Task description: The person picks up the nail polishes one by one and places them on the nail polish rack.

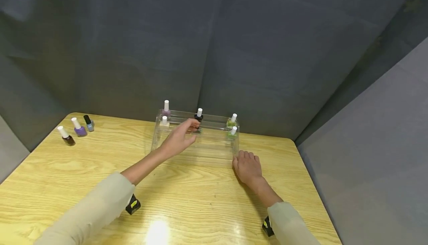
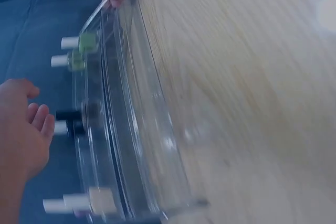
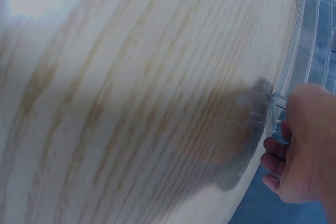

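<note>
A clear stepped display rack [image 1: 207, 152] stands at the back of the table, holding several nail polish bottles on its upper tiers. My left hand [image 1: 178, 138] hovers over the middle of the rack, fingers loosely bent with nothing between them. Close by its fingertips are a dark polish bottle with a white cap [image 1: 199, 112] and, in the left wrist view, a black-capped bottle [image 2: 68, 115] in front of it. My right hand [image 1: 248, 166] holds the rack's right front corner, thumb at the front and fingers curled along the side [image 3: 278, 109].
Left on the rack are a pale bottle [image 1: 164, 121] and a mauve one [image 1: 166, 107]; two green bottles [image 1: 231, 123] [image 1: 232, 134] sit right. At the table's far left stand a dark bottle [image 1: 68, 139], a purple bottle [image 1: 80, 130] and a blue bottle [image 1: 90, 126]. A dark curtain [image 1: 187, 51] hangs behind.
</note>
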The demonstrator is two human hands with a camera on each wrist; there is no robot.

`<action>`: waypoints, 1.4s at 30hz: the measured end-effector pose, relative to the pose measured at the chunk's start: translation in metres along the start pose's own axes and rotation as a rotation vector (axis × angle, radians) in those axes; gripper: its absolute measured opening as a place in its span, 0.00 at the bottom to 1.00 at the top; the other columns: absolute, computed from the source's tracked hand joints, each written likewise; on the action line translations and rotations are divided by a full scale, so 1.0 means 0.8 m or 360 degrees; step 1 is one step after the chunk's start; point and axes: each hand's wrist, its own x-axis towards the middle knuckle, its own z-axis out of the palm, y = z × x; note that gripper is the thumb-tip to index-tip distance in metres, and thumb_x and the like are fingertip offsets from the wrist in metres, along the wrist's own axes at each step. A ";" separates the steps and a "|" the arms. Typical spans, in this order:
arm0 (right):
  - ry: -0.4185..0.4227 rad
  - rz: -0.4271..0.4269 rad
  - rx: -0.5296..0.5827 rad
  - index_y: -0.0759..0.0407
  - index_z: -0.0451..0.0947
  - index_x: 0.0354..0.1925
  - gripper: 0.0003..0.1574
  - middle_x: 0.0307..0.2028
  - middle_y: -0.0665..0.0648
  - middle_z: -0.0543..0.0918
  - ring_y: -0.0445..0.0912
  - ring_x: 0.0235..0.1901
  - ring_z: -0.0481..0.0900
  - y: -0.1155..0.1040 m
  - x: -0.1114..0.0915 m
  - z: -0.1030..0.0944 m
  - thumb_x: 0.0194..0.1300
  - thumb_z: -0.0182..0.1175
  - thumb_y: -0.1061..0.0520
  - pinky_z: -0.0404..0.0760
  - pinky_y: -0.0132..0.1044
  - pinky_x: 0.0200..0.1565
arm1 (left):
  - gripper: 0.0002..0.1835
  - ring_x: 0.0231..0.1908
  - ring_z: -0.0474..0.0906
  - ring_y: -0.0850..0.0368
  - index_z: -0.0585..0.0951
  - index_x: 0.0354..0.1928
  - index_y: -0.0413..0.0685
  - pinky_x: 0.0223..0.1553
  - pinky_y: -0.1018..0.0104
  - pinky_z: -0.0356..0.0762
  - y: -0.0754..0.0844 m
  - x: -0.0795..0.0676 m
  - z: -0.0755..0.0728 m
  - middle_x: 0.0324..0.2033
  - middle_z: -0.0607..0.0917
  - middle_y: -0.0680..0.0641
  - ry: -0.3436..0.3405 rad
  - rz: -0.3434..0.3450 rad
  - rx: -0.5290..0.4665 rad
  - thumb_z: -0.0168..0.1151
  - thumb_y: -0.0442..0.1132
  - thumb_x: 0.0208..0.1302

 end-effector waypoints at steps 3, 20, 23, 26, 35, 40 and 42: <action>-0.0008 0.0017 -0.0004 0.58 0.63 0.33 0.20 0.29 0.55 0.64 0.54 0.35 0.65 0.000 0.000 -0.001 0.81 0.40 0.48 0.67 0.50 0.42 | 0.22 0.53 0.77 0.41 0.72 0.60 0.37 0.56 0.54 0.76 -0.007 -0.017 -0.021 0.52 0.80 0.40 0.0106 -0.0037 -0.0036 0.62 0.24 0.65; 0.0027 0.0012 -0.0024 0.59 0.61 0.31 0.20 0.27 0.56 0.63 0.54 0.32 0.63 -0.006 0.000 0.001 0.80 0.42 0.49 0.66 0.49 0.39 | 0.22 0.52 0.76 0.41 0.68 0.63 0.32 0.55 0.58 0.77 -0.072 -0.168 -0.147 0.53 0.77 0.34 0.0460 -0.0355 0.0192 0.59 0.27 0.69; 0.0041 0.0007 -0.0021 0.58 0.61 0.30 0.20 0.27 0.56 0.63 0.54 0.32 0.64 -0.005 0.000 0.003 0.80 0.42 0.49 0.66 0.50 0.39 | 0.22 0.50 0.77 0.44 0.69 0.63 0.33 0.50 0.77 0.76 -0.083 -0.195 -0.169 0.52 0.78 0.35 0.0536 -0.0417 0.0252 0.60 0.28 0.69; 0.0062 0.0000 -0.0011 0.58 0.61 0.30 0.20 0.27 0.56 0.63 0.55 0.32 0.64 -0.005 -0.001 0.002 0.80 0.42 0.50 0.66 0.50 0.39 | 0.23 0.48 0.77 0.52 0.69 0.63 0.32 0.45 0.86 0.71 -0.091 -0.215 -0.190 0.51 0.78 0.34 0.0628 -0.0479 0.0288 0.60 0.28 0.68; 0.0133 -0.0030 -0.0005 0.58 0.59 0.29 0.21 0.25 0.54 0.59 0.53 0.29 0.62 0.001 0.000 0.007 0.80 0.42 0.50 0.65 0.49 0.36 | 0.24 0.42 0.71 0.74 0.69 0.62 0.29 0.39 0.90 0.68 -0.115 -0.249 -0.247 0.50 0.77 0.32 0.0772 -0.0667 0.0492 0.60 0.30 0.66; 0.0135 -0.0030 -0.0013 0.58 0.60 0.30 0.21 0.26 0.55 0.61 0.53 0.30 0.63 0.005 0.002 0.016 0.80 0.41 0.48 0.66 0.49 0.37 | 0.25 0.37 0.68 0.82 0.68 0.61 0.28 0.36 0.91 0.67 -0.126 -0.258 -0.267 0.48 0.76 0.33 0.0881 -0.0773 0.0532 0.60 0.31 0.65; 0.0115 -0.0009 -0.0006 0.59 0.62 0.31 0.21 0.27 0.56 0.63 0.54 0.31 0.64 0.002 0.002 0.012 0.80 0.42 0.48 0.66 0.50 0.38 | 0.26 0.36 0.67 0.83 0.66 0.62 0.28 0.35 0.90 0.67 -0.127 -0.258 -0.273 0.49 0.76 0.35 0.0924 -0.0847 0.0523 0.59 0.32 0.65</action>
